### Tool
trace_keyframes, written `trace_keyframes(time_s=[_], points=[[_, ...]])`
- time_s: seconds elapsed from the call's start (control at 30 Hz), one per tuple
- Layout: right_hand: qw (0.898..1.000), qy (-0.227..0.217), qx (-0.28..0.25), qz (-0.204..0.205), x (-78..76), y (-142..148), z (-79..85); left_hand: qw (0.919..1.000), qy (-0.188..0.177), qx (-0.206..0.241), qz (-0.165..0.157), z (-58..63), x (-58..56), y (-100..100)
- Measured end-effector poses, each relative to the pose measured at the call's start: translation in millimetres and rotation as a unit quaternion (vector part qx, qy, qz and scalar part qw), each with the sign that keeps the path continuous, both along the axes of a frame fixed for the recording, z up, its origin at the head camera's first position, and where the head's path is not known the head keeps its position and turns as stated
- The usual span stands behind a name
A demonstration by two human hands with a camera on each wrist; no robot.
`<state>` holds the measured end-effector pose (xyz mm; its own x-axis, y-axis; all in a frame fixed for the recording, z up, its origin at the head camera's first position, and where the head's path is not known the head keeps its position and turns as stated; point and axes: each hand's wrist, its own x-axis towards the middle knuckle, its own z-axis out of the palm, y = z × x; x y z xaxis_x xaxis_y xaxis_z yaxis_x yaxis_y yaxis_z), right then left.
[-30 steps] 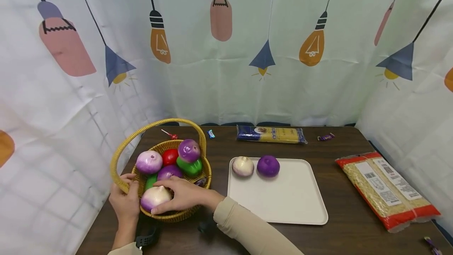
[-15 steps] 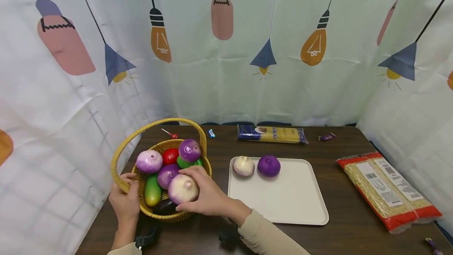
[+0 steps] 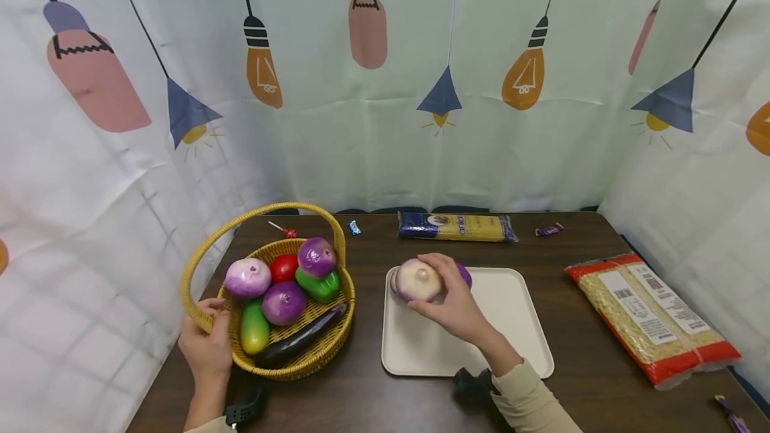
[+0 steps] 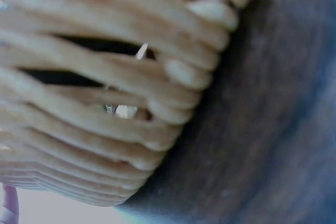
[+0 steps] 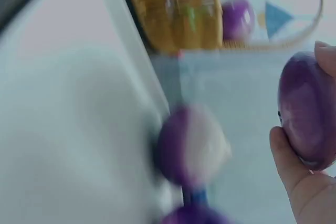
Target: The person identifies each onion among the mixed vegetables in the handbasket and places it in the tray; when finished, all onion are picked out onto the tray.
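My right hand (image 3: 454,306) grips a white-and-purple onion (image 3: 419,280) over the back left part of the white tray (image 3: 445,359). In the right wrist view, thumb and fingers clasp the held onion (image 5: 307,111) from both sides. Behind it on the tray, a second white-and-purple onion (image 5: 197,145) and a dark purple onion (image 3: 465,276) are partly hidden in the head view. My left hand (image 3: 206,346) holds the yellow wicker basket (image 3: 319,359) at the base of its handle. Inside are purple onions (image 3: 284,303), a tomato (image 3: 283,267), a green pepper (image 3: 319,286), a yellow-green vegetable (image 3: 254,327) and an eggplant (image 3: 301,338).
Behind the tray lies a blue-and-yellow pasta packet (image 3: 457,226). A large red-edged grain bag (image 3: 652,319) is at the right. Small wrapped candies (image 3: 549,229) and a lollipop (image 3: 289,232) are scattered about. Printed curtains (image 3: 397,152) enclose the table.
My right hand has lifted the white-and-purple onion out of the basket and carried it right, over the tray. The eggplant is now uncovered. My left hand keeps holding the basket.
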<state>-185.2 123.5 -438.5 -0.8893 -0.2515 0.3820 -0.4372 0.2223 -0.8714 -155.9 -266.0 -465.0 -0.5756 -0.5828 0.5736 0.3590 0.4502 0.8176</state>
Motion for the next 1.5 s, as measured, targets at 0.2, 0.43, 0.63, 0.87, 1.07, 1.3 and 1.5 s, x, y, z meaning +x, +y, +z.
trace_keyframes(time_s=[0.2, 0.43, 0.63, 0.87, 1.07, 1.3, 1.5], points=[[0.997, -0.016, 0.047, -0.066, -5.3, 52.8, 7.9, 0.9999, 0.010, -0.001, -0.003, -2.1, 0.7, -2.1], [0.985, -0.039, 0.118, -0.119, -25.3, 118.4, -23.0, 0.9998, 0.014, -0.011, -0.009, -1.3, 0.5, -1.3], [0.970, -0.093, 0.191, -0.116, -27.3, 148.7, -33.1, 0.9999, 0.010, -0.008, -0.008, 0.1, 0.8, -0.7], [0.961, -0.110, 0.225, -0.115, -28.6, 161.9, -41.2, 0.9999, 0.012, -0.006, -0.008, -0.6, 2.1, -0.9], [0.957, -0.118, 0.234, -0.125, -30.2, 164.7, -49.4, 0.9999, 0.004, -0.009, -0.007, -1.1, 2.2, -2.1], [0.962, -0.107, 0.214, -0.130, -27.3, 161.2, -35.8, 0.9999, 0.006, -0.009, -0.007, -0.8, 1.5, -1.3], [0.977, -0.035, 0.143, -0.152, -18.5, 117.9, -6.9, 0.9998, 0.012, -0.015, -0.007, -0.4, 1.0, -1.2]])
